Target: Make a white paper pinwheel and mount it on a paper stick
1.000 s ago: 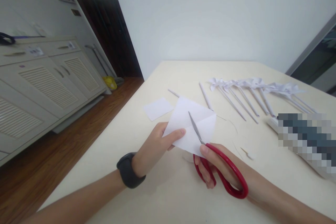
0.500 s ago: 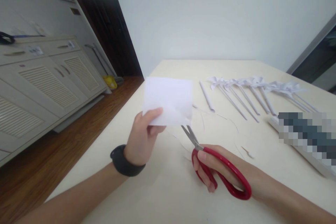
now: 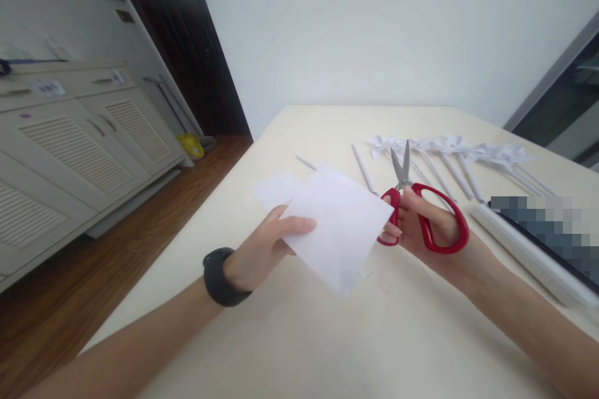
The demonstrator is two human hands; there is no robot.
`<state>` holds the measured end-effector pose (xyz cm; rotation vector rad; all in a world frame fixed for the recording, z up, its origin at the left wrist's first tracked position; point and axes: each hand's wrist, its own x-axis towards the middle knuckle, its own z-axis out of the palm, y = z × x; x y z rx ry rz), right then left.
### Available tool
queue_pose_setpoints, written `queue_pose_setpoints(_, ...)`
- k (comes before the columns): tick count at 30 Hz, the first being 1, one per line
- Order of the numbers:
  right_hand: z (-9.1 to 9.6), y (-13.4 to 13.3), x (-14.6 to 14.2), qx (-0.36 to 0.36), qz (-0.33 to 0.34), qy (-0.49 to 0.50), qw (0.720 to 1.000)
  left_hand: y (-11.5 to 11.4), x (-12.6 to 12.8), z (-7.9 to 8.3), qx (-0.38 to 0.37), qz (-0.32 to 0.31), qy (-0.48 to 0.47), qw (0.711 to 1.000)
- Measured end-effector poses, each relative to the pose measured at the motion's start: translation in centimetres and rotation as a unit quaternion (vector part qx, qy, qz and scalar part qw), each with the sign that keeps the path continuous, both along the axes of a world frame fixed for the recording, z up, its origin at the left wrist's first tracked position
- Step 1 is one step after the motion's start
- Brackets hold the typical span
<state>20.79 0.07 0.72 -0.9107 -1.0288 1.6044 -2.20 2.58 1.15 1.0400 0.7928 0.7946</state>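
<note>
Scissors (image 3: 404, 177) raised beside right corner of paper (image 3: 346, 218); left hand (image 3: 266, 235) pinching paper, right hand (image 3: 412, 227) gripping handles (image 3: 462, 234)

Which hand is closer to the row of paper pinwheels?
Right. The right hand, gripping the red-handled scissors, is on the near side of the pinwheels. The left hand, holding white paper, is farther away, off to their left.

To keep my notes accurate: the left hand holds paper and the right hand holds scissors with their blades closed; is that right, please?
Not quite: the head view shows the blades open, spread in a V. The rest stands: the left hand holds the paper and the right hand the scissors.
</note>
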Motion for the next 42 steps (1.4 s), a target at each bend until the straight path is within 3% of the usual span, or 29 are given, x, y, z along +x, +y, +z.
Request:
queue_pose_setpoints(3, 0.1, 0.5, 0.6, 0.030, -0.002, -0.020, 0.999, -0.2, 0.0, 0.1, 0.015, -0.058, 0.085, 0.995)
queue_pose_setpoints(7, 0.7, -0.1, 0.4, 0.048, 0.022, -0.113, 0.992, -0.1, 0.0, 0.0, 0.041, -0.070, 0.150, 0.985)
queue_pose_setpoints(11, 1.3, -1.1, -0.4, 0.027, 0.056, -0.186, 0.981, 0.0, 0.1, 0.0, 0.050, -0.038, 0.127, 0.990)
queue_pose_setpoints(15, 0.7, -1.6, -1.1, 0.025, 0.066, -0.212, 0.975, 0.2, 0.2, 0.2, 0.050, -0.011, 0.072, 0.996)
queue_pose_setpoints(20, 0.2, -1.9, -1.9, 0.033, -0.016, -0.223, 0.974, -0.1, 0.7, 0.5, 0.057, -0.004, 0.115, 0.992)
queue_pose_setpoints(23, 0.2, -1.9, -2.2, 0.052, -0.064, -0.228, 0.970, -0.3, 0.9, 0.6, 0.073, -0.038, 0.166, 0.983)
queue_pose_setpoints(29, 0.4, -1.7, -2.1, 0.059, -0.065, -0.237, 0.967, -0.1, 0.6, 0.4, 0.118, -0.063, 0.166, 0.977)
queue_pose_setpoints(36, 0.5, -1.8, -2.0, 0.055, -0.052, -0.228, 0.971, -0.1, 0.3, 0.3, 0.092, -0.054, 0.130, 0.986)
queue_pose_setpoints(39, 0.2, -2.0, -2.2, 0.054, -0.079, -0.216, 0.972, 0.0, 0.4, 0.3, 0.093, -0.041, 0.098, 0.990)
queue_pose_setpoints(42, 0.0, -2.1, -2.4, 0.061, -0.120, -0.213, 0.968, 0.0, 0.6, 0.0, 0.106, -0.072, 0.081, 0.988)
